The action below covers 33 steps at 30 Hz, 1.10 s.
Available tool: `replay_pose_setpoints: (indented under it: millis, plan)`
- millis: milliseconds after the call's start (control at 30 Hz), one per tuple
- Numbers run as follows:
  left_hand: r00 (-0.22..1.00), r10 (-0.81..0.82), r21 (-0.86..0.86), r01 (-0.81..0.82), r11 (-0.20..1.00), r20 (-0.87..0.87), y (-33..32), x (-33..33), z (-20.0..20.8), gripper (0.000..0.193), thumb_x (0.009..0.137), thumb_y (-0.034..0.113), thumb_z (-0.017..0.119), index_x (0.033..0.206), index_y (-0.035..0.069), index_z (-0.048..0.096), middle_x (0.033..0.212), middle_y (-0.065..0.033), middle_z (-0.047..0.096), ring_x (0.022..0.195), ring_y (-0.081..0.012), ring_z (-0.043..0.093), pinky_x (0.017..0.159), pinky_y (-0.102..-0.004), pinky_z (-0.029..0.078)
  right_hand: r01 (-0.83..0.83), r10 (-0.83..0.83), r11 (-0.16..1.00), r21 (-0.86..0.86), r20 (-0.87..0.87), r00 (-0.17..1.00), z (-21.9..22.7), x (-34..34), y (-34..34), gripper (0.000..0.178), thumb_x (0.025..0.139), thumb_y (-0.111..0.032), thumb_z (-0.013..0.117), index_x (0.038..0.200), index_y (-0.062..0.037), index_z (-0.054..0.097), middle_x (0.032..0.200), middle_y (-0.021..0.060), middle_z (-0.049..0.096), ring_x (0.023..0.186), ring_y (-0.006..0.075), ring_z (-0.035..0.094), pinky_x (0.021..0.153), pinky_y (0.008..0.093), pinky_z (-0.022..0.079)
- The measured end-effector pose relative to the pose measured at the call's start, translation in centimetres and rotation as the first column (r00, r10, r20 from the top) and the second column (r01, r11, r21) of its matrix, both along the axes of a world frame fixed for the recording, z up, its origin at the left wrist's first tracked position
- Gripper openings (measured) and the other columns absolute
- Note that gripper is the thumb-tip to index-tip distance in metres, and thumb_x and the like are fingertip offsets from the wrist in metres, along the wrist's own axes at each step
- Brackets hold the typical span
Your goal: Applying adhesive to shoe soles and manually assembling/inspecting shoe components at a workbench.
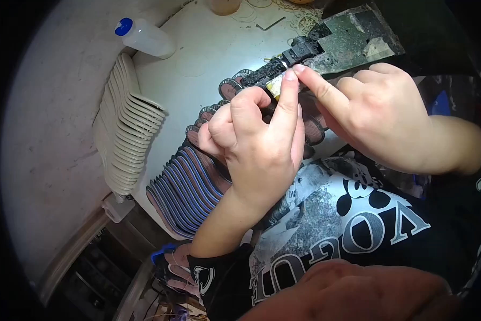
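Observation:
My left hand (259,136) has its index finger stretched up to a black clamp-like fixture (302,51), its other fingers curled in. My right hand (382,115) reaches in from the right, index fingertip almost against the left one and the remaining fingers folded. Whatever lies between or under the fingertips is too small or covered to name. A worn yellow-and-white piece (274,85) shows beside the left index finger. The fixture joins a scuffed green-grey metal plate (347,43). Behind my left hand, round brown-and-black pieces (231,88) line the fixture's side.
Dark shoe-sole shapes with blue edges (181,187) stand in a row near my left forearm. Pale sole-shaped pieces (125,134) are stacked along the wall. A blue-capped bottle (149,40), a hex key (271,24) and thin rubber bands (246,13) are on the white table (192,59).

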<state>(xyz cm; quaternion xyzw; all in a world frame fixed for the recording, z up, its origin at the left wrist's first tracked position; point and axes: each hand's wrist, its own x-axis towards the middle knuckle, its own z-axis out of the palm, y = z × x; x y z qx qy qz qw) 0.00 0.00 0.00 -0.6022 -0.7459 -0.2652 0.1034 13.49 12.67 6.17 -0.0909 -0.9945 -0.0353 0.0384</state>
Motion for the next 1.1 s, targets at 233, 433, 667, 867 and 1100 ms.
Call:
replay_pose_setpoints:
  millis: [233, 433, 667, 867, 1100]
  plan:
    - [0.999, -0.011, -0.033, 0.013, 0.999, 0.050, 0.1, 0.2, 0.4, 0.045, 0.076, 0.025, 0.073, 0.120, 0.019, 0.067, 0.099, -0.0059, 0.046, 0.095, -0.0257, 0.034, 0.085, -0.0386, 0.023, -0.089, 0.091, 0.996, -0.028, 0.050, 0.995, 0.4, 0.7, -0.3, 0.052, 0.075, -0.016, 0.070, 0.121, 0.0024, 0.058, 0.060, 0.0000, 0.053, 0.052, 0.0160, 0.054, 0.053, 0.0301, 0.042]
    - [0.992, -0.045, -0.033, 0.049, 0.998, 0.119, 0.4, 0.4, 0.2, 0.051, 0.076, 0.024, 0.073, 0.126, 0.017, 0.063, 0.097, -0.0084, 0.043, 0.093, -0.0247, 0.034, 0.085, -0.0350, 0.025, -0.084, 0.083, 0.977, -0.198, -0.016, 0.996, 0.1, 1.7, -0.2, 0.055, 0.076, -0.013, 0.071, 0.125, 0.0037, 0.055, 0.059, 0.0019, 0.053, 0.051, 0.0176, 0.053, 0.050, 0.0314, 0.040]
    - [0.984, -0.048, -0.026, 0.053, 0.998, 0.170, 0.8, 0.7, 0.1, 0.050, 0.076, 0.023, 0.072, 0.125, 0.012, 0.063, 0.093, -0.0078, 0.040, 0.091, -0.0227, 0.034, 0.085, -0.0328, 0.026, -0.053, 0.048, 0.987, -0.154, -0.034, 0.998, -0.7, 1.5, 0.3, 0.060, 0.075, -0.012, 0.069, 0.130, 0.0036, 0.052, 0.058, 0.0011, 0.052, 0.050, 0.0171, 0.052, 0.052, 0.0321, 0.040]
    - [0.987, -0.030, -0.014, 0.033, 0.999, 0.157, 0.8, 1.0, 0.2, 0.048, 0.077, 0.022, 0.072, 0.123, 0.010, 0.064, 0.092, -0.0075, 0.040, 0.090, -0.0225, 0.034, 0.084, -0.0319, 0.026, -0.075, 0.077, 0.992, -0.099, 0.016, 0.997, -0.2, 1.2, 0.7, 0.059, 0.073, -0.013, 0.069, 0.128, 0.0012, 0.054, 0.059, 0.0006, 0.053, 0.052, 0.0160, 0.053, 0.053, 0.0313, 0.042]
    - [0.987, -0.023, -0.027, 0.028, 0.999, 0.160, 0.5, 1.1, 0.2, 0.049, 0.077, 0.023, 0.072, 0.125, 0.012, 0.063, 0.092, -0.0071, 0.041, 0.090, -0.0222, 0.034, 0.084, -0.0323, 0.026, -0.093, 0.094, 0.985, -0.143, -0.002, 0.996, 0.3, 0.9, 1.7, 0.056, 0.071, -0.010, 0.071, 0.125, -0.0015, 0.057, 0.057, 0.0023, 0.055, 0.050, 0.0178, 0.055, 0.048, 0.0320, 0.042]
